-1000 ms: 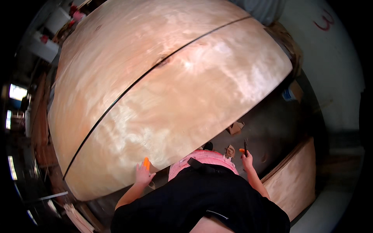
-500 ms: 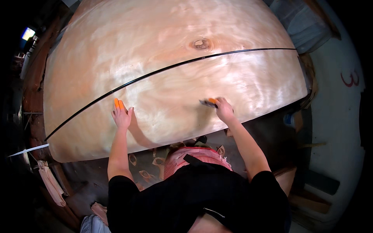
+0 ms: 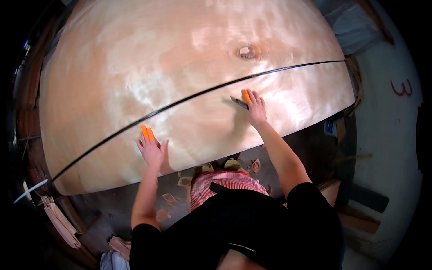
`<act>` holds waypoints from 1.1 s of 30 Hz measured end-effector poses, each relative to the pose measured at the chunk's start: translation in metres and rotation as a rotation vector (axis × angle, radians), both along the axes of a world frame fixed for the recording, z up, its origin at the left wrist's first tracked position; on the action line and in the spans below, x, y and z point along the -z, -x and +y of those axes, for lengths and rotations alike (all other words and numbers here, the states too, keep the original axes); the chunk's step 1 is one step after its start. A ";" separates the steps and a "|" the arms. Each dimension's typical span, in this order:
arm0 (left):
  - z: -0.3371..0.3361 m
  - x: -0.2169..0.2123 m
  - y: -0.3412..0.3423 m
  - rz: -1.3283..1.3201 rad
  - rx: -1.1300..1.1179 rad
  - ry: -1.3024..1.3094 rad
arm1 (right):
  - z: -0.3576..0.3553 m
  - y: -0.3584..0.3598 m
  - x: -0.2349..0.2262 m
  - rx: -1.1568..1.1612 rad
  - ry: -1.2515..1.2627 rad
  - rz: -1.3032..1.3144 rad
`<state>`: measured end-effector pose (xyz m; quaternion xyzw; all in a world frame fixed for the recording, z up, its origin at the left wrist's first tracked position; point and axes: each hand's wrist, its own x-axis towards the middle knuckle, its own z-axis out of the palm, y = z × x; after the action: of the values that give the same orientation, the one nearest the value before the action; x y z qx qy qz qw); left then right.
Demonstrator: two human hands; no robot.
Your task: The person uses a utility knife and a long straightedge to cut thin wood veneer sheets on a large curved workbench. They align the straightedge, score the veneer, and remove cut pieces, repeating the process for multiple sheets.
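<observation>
A broad sheet of pale wood veneer (image 3: 108,85) lies before me, with a long thin black strip (image 3: 193,96) running across it. My left hand (image 3: 152,148) rests on the sheet just on the near side of the strip, fingers stretched out, two of them in orange finger covers. Farther right, my right hand (image 3: 256,110) grips a slim dark knife (image 3: 239,102), its pointed end aimed left and away from me. An orange cover is on one finger of that hand too. Beyond the strip, a dark knot (image 3: 246,51) marks the veneer.
Torn veneer scraps (image 3: 170,199) litter the floor by my feet. A white pointed strip (image 3: 30,191) sticks out past the sheet's left corner, above a bundle of veneer pieces (image 3: 62,220). Right of the sheet stands a pale panel (image 3: 382,121) with a red mark; plastic sheeting (image 3: 355,31) is at far right.
My right hand has moved away from me, bringing the knife closer to the black strip. The left hand has shifted slightly right, still spread on the veneer. The whole view has moved a little.
</observation>
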<state>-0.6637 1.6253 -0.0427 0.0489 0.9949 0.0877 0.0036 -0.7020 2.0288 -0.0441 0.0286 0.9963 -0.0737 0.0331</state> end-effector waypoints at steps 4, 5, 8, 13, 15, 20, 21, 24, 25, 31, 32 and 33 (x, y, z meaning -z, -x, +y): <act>0.008 0.001 -0.076 -0.068 0.050 -0.205 | 0.017 -0.080 -0.002 0.037 0.004 0.008; 0.006 0.001 -0.086 -0.074 0.082 -0.381 | 0.022 -0.098 -0.002 0.056 0.001 0.007; -0.019 0.026 -0.103 -0.202 -0.497 -1.185 | 0.025 -0.128 0.007 0.076 0.020 0.039; -0.087 0.050 -0.067 -0.599 -1.361 -1.726 | 0.027 -0.139 0.007 0.167 0.081 0.042; -0.097 0.054 -0.063 -0.735 -1.306 -1.673 | 0.022 -0.137 -0.003 0.217 0.147 0.043; -0.102 0.064 -0.020 -0.563 -1.110 -1.829 | 0.019 -0.144 -0.009 0.254 0.147 0.002; -0.090 0.050 0.004 -0.534 -1.049 -1.879 | 0.021 -0.145 -0.008 0.265 0.146 -0.025; -0.102 0.053 0.102 -0.439 -0.609 -2.030 | 0.020 -0.133 -0.017 0.209 0.085 -0.169; -0.068 0.028 0.136 -0.216 -0.859 -2.035 | 0.024 -0.139 -0.011 0.212 0.066 -0.147; -0.004 -0.043 0.224 -0.433 -0.615 -2.061 | 0.033 -0.151 -0.011 0.240 0.147 -0.226; 0.007 -0.055 0.220 -0.442 -0.662 -2.068 | 0.034 -0.153 -0.012 0.238 0.134 -0.233; 0.006 -0.056 0.215 -0.339 -0.513 -1.724 | 0.036 -0.154 -0.014 0.228 0.134 -0.229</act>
<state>-0.8785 1.6311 0.0136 -0.2013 0.5515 0.8043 0.0924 -0.5476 2.0648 -0.0298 0.1476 0.9691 -0.1397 0.1397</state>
